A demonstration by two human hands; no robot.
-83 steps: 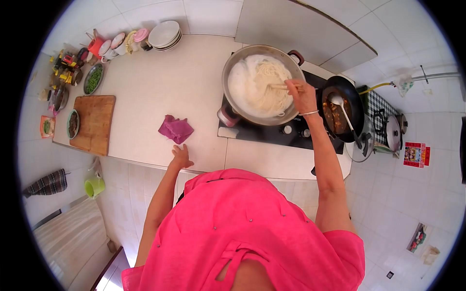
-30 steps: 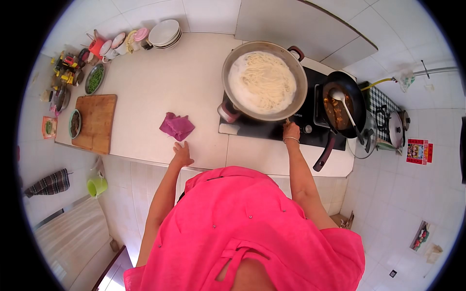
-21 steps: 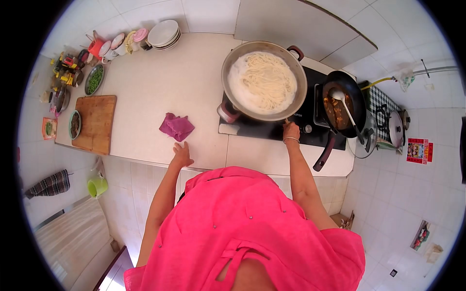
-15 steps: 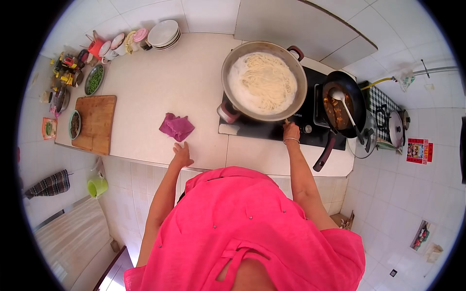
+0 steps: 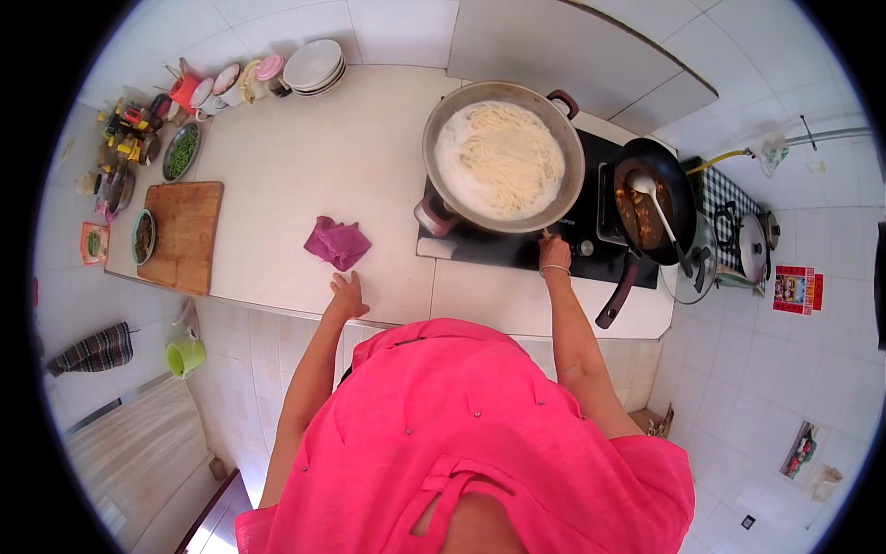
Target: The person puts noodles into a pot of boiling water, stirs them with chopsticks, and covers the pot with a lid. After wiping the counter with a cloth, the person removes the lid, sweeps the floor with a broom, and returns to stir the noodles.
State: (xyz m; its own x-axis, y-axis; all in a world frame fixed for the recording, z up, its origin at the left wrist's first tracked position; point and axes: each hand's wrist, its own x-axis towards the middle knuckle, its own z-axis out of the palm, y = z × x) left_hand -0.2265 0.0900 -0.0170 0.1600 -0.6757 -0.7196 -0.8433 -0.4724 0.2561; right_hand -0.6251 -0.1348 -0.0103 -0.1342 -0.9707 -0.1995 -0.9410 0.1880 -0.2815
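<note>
My right hand [image 5: 555, 252] is at the front of the black gas stove [image 5: 480, 247], its fingers closed over the left knob, which they hide. The other knob [image 5: 585, 248] shows just to the right. Behind that hand stands a wide pot [image 5: 432, 175] of white noodles [image 5: 503, 157] in foamy water. My left hand [image 5: 348, 295] rests on the counter near its front edge, fingers apart and holding nothing. Just beyond its fingertips lies a crumpled purple cloth [image 5: 337, 243]. The chopsticks cannot be made out.
A black pan [image 5: 683, 185] with brown sauce and a ladle [image 5: 643, 185] sits on the right burner, its handle pointing forward. A glass lid [image 5: 688, 282] is beside it. A cutting board [image 5: 189, 240], greens [image 5: 181, 152], stacked bowls [image 5: 314, 65] and jars stand left.
My right hand has left the noodles, where it held chopsticks, and moved down to the stove knob. It has since stayed there. My left hand has barely moved.
</note>
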